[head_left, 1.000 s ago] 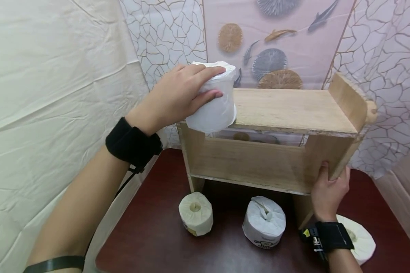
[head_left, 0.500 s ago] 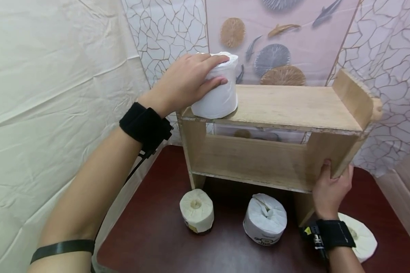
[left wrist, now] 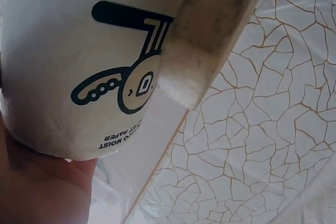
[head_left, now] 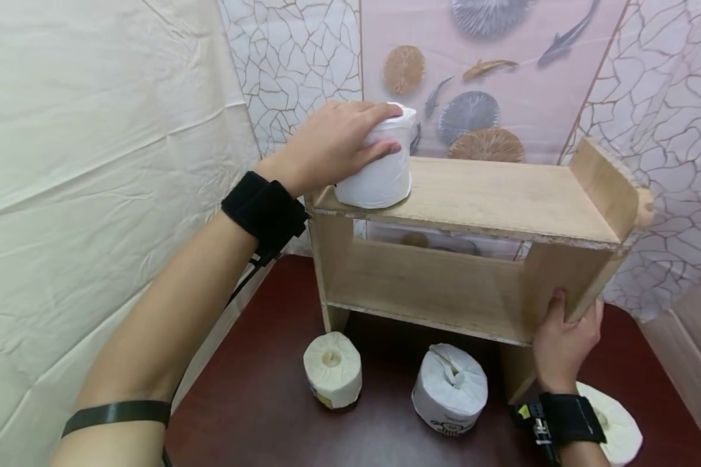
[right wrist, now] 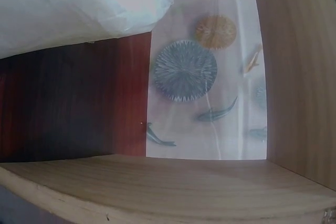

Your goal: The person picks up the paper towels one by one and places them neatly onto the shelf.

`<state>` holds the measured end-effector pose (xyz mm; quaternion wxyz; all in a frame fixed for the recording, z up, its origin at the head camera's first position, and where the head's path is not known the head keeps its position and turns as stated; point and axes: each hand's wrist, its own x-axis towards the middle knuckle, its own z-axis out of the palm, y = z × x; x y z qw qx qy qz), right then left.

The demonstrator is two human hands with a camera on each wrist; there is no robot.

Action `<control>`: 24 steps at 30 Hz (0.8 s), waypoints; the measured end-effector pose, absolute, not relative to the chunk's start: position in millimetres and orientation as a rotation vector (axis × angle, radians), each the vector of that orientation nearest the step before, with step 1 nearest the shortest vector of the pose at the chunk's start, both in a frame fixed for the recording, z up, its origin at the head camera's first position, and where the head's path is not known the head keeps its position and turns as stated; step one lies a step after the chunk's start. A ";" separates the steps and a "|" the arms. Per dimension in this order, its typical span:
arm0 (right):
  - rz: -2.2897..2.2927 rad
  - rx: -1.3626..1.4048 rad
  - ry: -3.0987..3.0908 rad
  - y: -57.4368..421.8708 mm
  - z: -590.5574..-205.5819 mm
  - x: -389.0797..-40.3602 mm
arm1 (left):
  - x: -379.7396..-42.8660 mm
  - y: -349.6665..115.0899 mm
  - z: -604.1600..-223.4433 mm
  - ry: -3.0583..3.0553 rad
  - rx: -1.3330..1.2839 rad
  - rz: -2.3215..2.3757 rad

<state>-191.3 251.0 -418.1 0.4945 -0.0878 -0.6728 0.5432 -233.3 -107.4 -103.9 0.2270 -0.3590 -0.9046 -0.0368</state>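
Observation:
My left hand [head_left: 341,143] grips a white paper-wrapped toilet roll [head_left: 382,175] from above, fingers over its top and thumb along its front. The roll stands upright at the left end of the top board of a two-tier wooden shelf [head_left: 502,194]. In the left wrist view, the roll [left wrist: 52,40] shows a dark printed cartoon and overlaps the shelf's end panel [left wrist: 205,40]. My right hand [head_left: 563,344] holds the shelf's right side panel by its front edge, thumb on the inner face. The right wrist view shows the shelf's wood [right wrist: 184,184] but not that hand.
On the dark red table [head_left: 257,389], a small cream toilet roll [head_left: 333,373] and a larger white one [head_left: 450,392] stand before the shelf. Another pale roll [head_left: 619,428] is partly behind my right wrist. A fabric wall [head_left: 93,162] rises close on the left.
My left hand has brought the toilet roll back and right, from in front of the top board's left edge to standing on it. The right hand keeps its hold on the side panel.

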 end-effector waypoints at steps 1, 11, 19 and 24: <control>1.313 -0.207 -1.627 251.1 -418.5 -191.8 | -232.9 -107.2 -103.6 -2.502 -0.981 -0.093; 1.314 -0.187 -1.631 248.9 -417.8 -195.7 | -225.4 -113.0 -105.0 -2.537 -0.854 -0.234; 1.316 -0.211 -1.631 246.6 -417.9 -194.0 | -227.8 -133.1 -103.2 -2.476 -0.984 -0.279; 1.292 -0.233 -1.622 247.9 -418.8 -193.1 | -236.0 -151.4 -101.9 -2.489 -1.093 -0.459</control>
